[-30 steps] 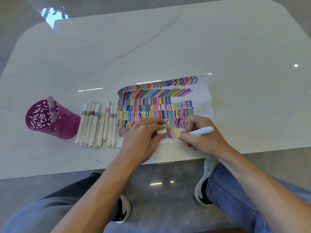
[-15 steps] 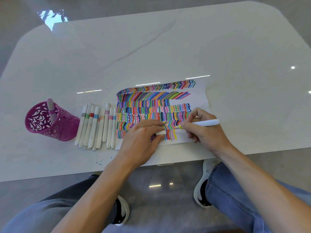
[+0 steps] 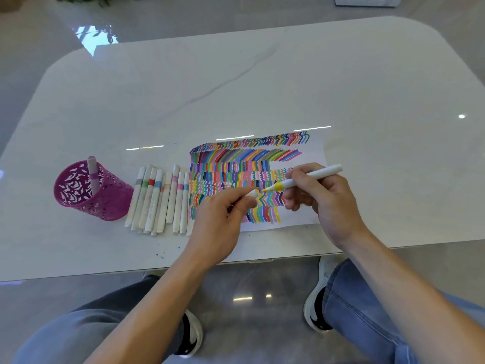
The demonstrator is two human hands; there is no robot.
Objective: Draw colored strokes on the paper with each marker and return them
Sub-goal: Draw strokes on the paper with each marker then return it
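A white sheet of paper [image 3: 316, 153] covered with rows of coloured strokes lies near the table's front edge. My right hand [image 3: 322, 198] grips a white marker with a yellow tip [image 3: 309, 177], lifted off the sheet, tip pointing left. My left hand [image 3: 223, 222] pinches the marker's white cap [image 3: 251, 193] just left of that tip. Several capped white markers [image 3: 160, 200] lie side by side left of the paper. A magenta perforated cup [image 3: 105, 198] further left holds one marker [image 3: 92, 174].
The white marble table [image 3: 236, 88] stretches far back behind the paper. Its front edge runs just under my wrists, with my knees and shoes below. Small blue ink specks [image 3: 161, 254] mark the tabletop near the front.
The right hand lifted the yellow marker off the paper and drew it up and right. The left hand rose from the sheet with the cap toward the tip. The camera tilted up.
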